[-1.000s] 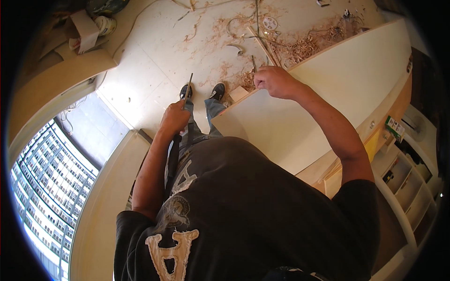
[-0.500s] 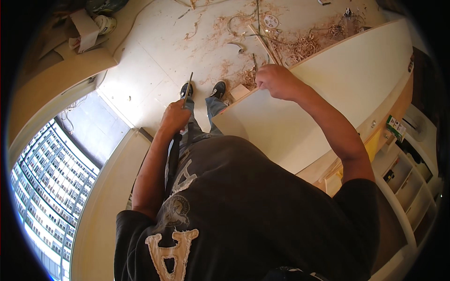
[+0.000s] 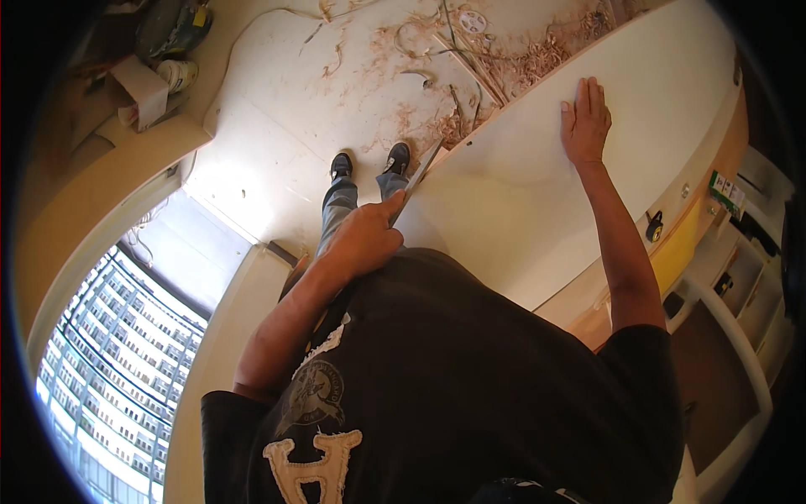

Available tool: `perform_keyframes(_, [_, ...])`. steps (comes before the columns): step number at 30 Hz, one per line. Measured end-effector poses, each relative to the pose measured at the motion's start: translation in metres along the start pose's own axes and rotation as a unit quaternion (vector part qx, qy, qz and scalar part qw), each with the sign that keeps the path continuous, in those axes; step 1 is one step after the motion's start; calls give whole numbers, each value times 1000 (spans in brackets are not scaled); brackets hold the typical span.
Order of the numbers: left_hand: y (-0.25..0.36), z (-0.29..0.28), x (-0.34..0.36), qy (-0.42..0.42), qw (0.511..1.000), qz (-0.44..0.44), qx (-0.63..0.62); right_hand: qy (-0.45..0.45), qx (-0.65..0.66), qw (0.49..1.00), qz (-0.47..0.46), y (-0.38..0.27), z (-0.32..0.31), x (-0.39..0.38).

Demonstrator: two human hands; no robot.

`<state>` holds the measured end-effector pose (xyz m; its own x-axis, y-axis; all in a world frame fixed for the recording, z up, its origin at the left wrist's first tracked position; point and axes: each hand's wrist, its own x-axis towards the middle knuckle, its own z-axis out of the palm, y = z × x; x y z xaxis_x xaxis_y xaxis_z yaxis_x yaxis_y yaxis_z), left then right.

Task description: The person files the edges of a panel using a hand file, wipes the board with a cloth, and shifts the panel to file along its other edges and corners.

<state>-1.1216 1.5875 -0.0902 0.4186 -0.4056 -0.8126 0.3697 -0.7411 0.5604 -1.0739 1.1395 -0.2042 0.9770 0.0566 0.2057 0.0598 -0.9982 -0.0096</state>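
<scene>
Observed from the side: the left hand [image 3: 365, 239] is closed on one end of a long flat tool [image 3: 419, 177], thumb pressed along it; the tool (file-like in shape, though its teeth, if any, are too small to make out) slants away along the left end of the far edge of the white panel [image 3: 520, 218]. Whether the metal actually touches that edge, I cannot tell. The right hand [image 3: 588, 126] grips nothing: palm down, fingers spread only slightly, it rests on the panel's face just in from the far edge, well apart from the tool. Beyond that edge lie wood shavings [image 3: 550, 63] and loose wood strips [image 3: 474, 71] on the floor.

Notes on method (my judgement; the step appears to be dressing the edge): keep the tool flat and in line with the edge, stroke long and even, bear lightly. Ease off at the corner, where the white face would probably chip. The right palm seems well placed to steady the panel; best to press straight down there, clear of the stroke.
</scene>
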Motion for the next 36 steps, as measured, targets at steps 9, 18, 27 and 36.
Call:
perform_keyframes(9, [17,10,2,17,999,-30,41,12,4,999,36,-5,-1,-2])
perform_keyframes(18, [98,13,90,-5,997,9,71,2,16,998,58,-13,-9,0])
perform_keyframes(27, [46,17,68,-9,986,31,163,-11,7,997,70,-11,-7,-2])
perform_keyframes(36, [74,10,82,-36,989,-9,145,-32,9,996,81,-11,-6,-2])
